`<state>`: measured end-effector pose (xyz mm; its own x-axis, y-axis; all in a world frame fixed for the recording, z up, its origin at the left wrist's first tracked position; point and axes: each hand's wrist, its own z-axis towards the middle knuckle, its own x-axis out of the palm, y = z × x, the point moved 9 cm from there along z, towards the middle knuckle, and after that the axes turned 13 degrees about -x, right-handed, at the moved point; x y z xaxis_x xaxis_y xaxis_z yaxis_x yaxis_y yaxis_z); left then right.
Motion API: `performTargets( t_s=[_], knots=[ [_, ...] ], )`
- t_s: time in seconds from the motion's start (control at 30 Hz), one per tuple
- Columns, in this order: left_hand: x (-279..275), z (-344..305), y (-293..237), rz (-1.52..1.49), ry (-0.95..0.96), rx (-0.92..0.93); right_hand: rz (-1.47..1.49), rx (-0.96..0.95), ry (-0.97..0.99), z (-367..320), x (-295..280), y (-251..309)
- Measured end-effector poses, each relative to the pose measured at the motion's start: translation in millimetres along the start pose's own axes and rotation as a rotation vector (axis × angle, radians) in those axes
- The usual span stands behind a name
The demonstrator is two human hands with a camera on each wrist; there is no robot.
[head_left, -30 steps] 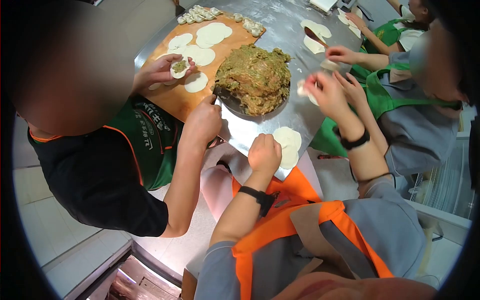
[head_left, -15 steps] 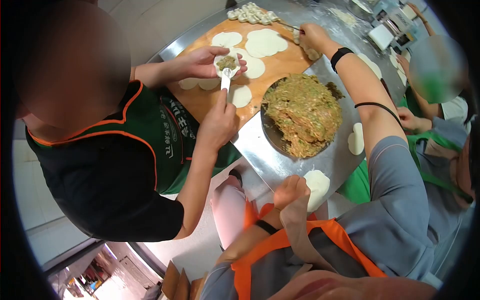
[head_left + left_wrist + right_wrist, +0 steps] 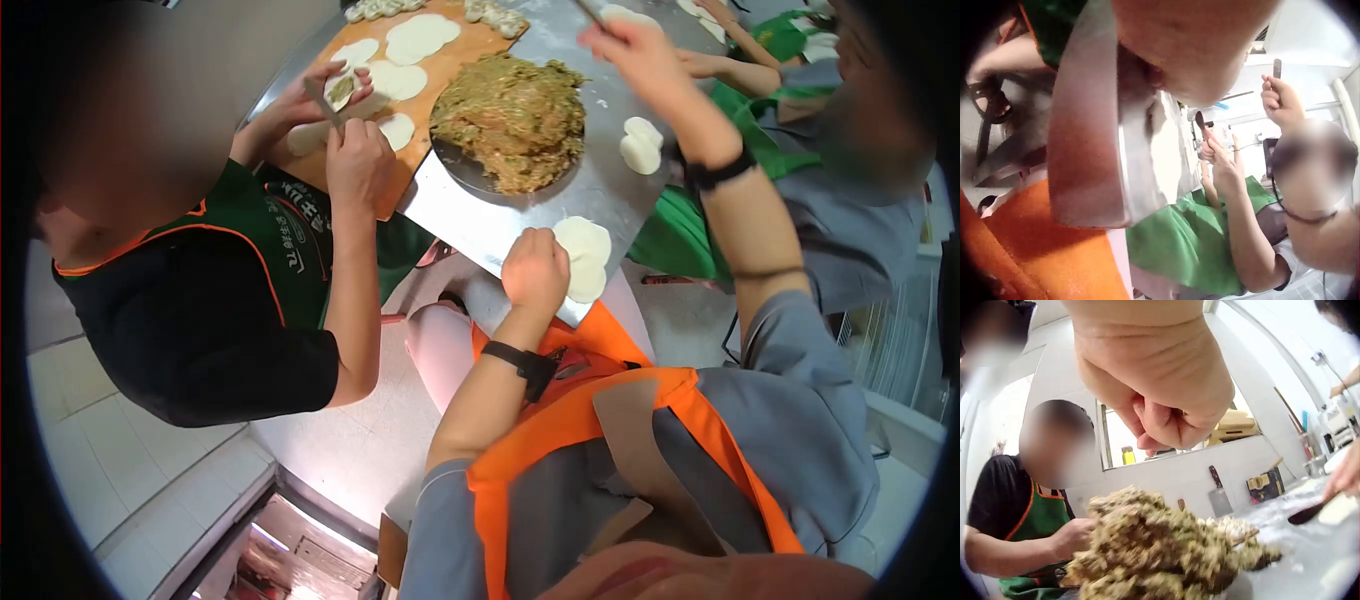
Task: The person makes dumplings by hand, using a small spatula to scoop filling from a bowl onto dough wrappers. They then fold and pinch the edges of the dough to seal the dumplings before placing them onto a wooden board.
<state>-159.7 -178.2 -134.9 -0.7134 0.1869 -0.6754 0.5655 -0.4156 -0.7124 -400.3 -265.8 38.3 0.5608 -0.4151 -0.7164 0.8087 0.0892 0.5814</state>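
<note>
My left hand [image 3: 537,268] rests with curled fingers at the near edge of the metal table, right beside overlapping round dough wrappers [image 3: 583,255]. In the left wrist view this hand [image 3: 1185,50] fills the top, its fingertips mostly hidden. My right hand [image 3: 645,70] is raised above the table's far right side and grips a thin flat spatula [image 3: 590,12]. The left wrist view shows the spatula [image 3: 1277,67] sticking up from the fist. A large mound of green-brown filling [image 3: 510,115] sits in a dark round pan [image 3: 442,160], between my hands and further left.
At left, a person in a green apron [image 3: 300,225] fills a wrapper over an orange board [image 3: 400,185]. Wrappers [image 3: 422,38] and folded dumplings [image 3: 497,18] lie on it. People work at right; another wrapper pair [image 3: 641,146] lies on the metal table [image 3: 455,205].
My right hand reached across to the dumplings at the back, then came back right with the spatula. My left hand stays beside the wrappers. The person at left lifts their tool from the filling.
</note>
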Motion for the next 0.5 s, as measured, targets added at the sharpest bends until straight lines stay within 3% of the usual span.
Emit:
performTargets(
  t_s=[0.07, 0.2, 0.27, 0.33, 0.47, 0.5],
  knots=[
    [0, 6, -7, 0.027, 0.069, -0.066, 0.245, 0.059, -0.059, -71, 9, 3],
    [17, 15, -19, 0.082, 0.252, -0.107, 0.359, 0.295, 0.057, -191, 29, 3],
    [32, 18, -13, 0.140, 0.378, -0.189, 0.414, 0.410, 0.015, -239, 45, -12],
    [39, 18, -7, 0.144, 0.466, -0.226, 0.421, 0.408, -0.028, -271, 63, -12],
    [24, 18, 0, 0.169, 0.373, -0.224, 0.422, 0.395, -0.020, -294, 101, -6],
    [13, 16, 1, 0.135, 0.290, -0.267, 0.307, 0.277, -0.080, -288, 102, 1]
  ],
)
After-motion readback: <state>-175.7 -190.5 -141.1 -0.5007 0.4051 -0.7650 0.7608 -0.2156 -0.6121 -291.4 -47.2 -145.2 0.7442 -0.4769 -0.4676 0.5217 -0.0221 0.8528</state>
